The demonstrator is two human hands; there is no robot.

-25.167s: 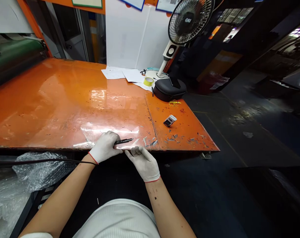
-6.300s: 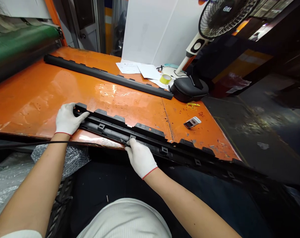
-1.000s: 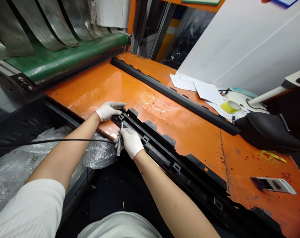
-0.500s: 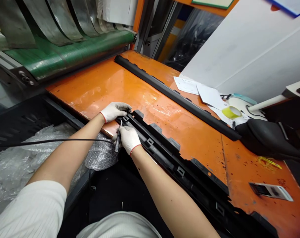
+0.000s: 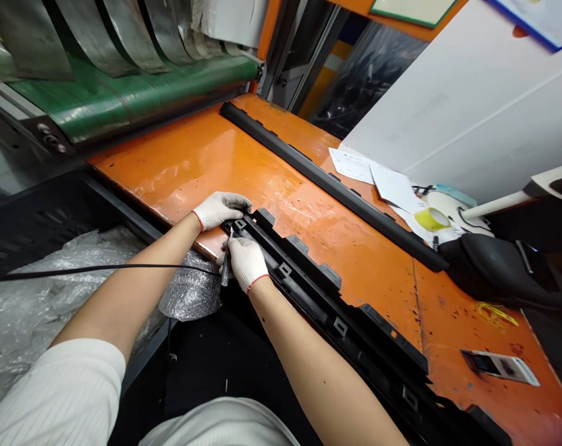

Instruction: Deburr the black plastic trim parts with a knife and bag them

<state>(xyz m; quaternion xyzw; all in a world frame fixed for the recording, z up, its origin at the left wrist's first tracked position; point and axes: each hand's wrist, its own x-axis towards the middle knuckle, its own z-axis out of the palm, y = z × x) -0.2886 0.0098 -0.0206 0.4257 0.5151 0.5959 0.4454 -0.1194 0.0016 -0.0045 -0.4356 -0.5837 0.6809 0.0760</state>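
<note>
A long black plastic trim piece with tabs and small square openings lies along the near edge of the bench. My left hand, in a white glove, is closed on its far end. Close beside it my right hand, also gloved, grips a craft knife whose thin blade points up at the trim's end. A thin black strip comes in from the left, crosses over my left forearm and runs to my right hand; where it ends is hidden.
A second black trim lies across the orange bench. Beyond stand a green conveyor roller, papers, yellow tape and a small packet. Bubble wrap fills a black crate at left.
The view has shifted slightly. Both hands keep their places at the trim's end, and the knife stays in my right hand with almost the same tilt.
</note>
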